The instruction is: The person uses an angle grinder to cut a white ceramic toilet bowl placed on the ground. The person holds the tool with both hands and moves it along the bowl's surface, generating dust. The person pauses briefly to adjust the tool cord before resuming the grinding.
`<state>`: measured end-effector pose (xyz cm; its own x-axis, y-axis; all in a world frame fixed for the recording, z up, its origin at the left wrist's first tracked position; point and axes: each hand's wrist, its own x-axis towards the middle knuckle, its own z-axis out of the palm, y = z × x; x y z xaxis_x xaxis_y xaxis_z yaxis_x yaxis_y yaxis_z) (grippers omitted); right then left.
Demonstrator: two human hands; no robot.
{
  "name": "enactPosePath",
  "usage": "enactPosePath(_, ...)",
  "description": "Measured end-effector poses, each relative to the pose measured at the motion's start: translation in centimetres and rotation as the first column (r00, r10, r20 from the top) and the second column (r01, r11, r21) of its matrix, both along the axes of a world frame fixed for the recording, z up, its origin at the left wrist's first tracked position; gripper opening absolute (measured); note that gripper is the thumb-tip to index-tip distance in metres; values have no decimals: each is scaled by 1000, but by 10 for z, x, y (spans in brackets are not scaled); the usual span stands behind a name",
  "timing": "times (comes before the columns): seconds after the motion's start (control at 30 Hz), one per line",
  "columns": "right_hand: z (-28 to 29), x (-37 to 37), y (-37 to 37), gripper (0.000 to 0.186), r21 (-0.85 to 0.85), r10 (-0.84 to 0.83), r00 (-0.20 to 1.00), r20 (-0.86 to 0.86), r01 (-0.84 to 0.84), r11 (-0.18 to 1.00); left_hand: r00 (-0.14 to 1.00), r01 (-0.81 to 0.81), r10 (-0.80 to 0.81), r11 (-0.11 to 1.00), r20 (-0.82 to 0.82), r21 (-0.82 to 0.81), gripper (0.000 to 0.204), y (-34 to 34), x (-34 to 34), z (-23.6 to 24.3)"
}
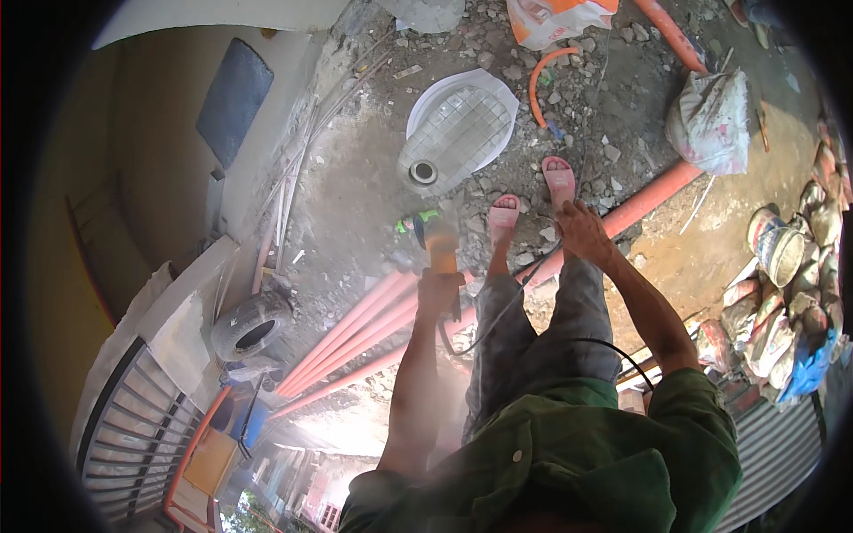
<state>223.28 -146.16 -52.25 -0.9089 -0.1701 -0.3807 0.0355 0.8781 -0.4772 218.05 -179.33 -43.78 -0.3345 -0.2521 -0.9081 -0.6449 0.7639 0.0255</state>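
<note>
My left hand (437, 291) is closed round the body of a yellow angle grinder (441, 244). The grinder's dark head points away from me, beside a small bright green piece (418, 220) on the ground. Dust hazes the air there and blurs what the head touches. A black cord (508, 309) loops from the grinder across my legs. My right hand (582, 233) lies over my right knee, its fingers stretched and holding nothing visible. Beyond the grinder lies a grey squat toilet pan (462, 129) with a round hole, partly over a white rounded sheet (506, 107).
Several pink pipes (346, 329) lie at my left. A thicker pipe (653, 197) runs behind my right foot, with a white sack (711, 124) over it. A tire (251, 327) and metal railing (138, 426) stand left; a bucket (777, 244) and filled sacks lie right. Rubble covers the ground.
</note>
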Motion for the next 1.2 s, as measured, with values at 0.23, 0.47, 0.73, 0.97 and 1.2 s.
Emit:
enactPosePath(0.23,-1,-1,2,19,30,-1,1000,5,1,1000,999,-35,34,999,-31,-33,62,-20,0,-20)
enactPosePath(0.47,-1,7,9,20,65,-15,1000,11,14,998,999,-37,38,997,5,-67,64,-19,-12,-25)
enactPosePath(0.73,23,-17,-12,21,30,61,991,115,-65,997,975,150,-172,976,-140,-156,60,-44,-12,-59)
enactPosePath(0.97,50,-45,2,19,-16,15,1000,-20,-15,1000,667,-705,745,629,4,326,36,-48,-6,-51)
enactPosePath(1.2,47,-64,-59,24,-385,72,994,-82,-98,918,177,-799,973,53,150,599,30,-24,36,-51)
